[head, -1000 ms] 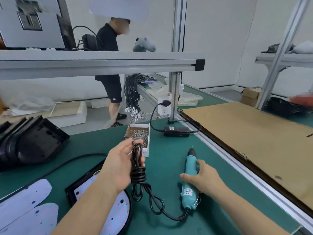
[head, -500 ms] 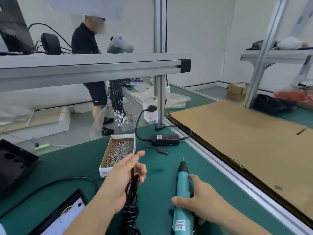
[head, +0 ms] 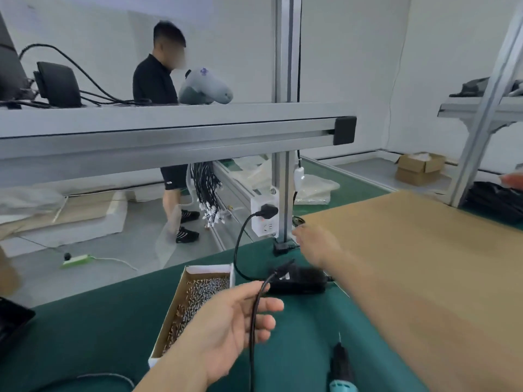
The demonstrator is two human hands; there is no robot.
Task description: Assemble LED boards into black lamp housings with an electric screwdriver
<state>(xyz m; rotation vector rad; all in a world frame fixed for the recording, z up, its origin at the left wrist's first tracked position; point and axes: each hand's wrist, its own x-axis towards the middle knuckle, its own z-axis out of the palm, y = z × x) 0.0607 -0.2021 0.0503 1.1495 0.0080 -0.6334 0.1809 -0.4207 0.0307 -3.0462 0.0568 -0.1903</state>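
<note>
My left hand (head: 232,321) holds the black screwdriver cable (head: 254,315) between thumb and fingers. The cable's plug end (head: 283,269) sticks up over the black power adapter (head: 300,280). My right hand (head: 317,244), blurred, reaches forward with fingers stretched toward the base of the aluminium post, below the white socket (head: 264,219). It holds nothing. The teal electric screwdriver (head: 341,369) lies on the green mat at the bottom edge, tip pointing away, under my right forearm. A corner of a black lamp housing (head: 11,318) shows at the far left.
An open box of screws (head: 195,301) sits just left of my left hand. A large cardboard sheet (head: 424,236) covers the bench on the right. A shelf rail (head: 198,137) crosses overhead. A person (head: 158,83) stands beyond the bench.
My right hand let go of the screwdriver and reached forward toward the post and socket. My left hand keeps the cable, its plug end now up by the adapter. The view tilted upward.
</note>
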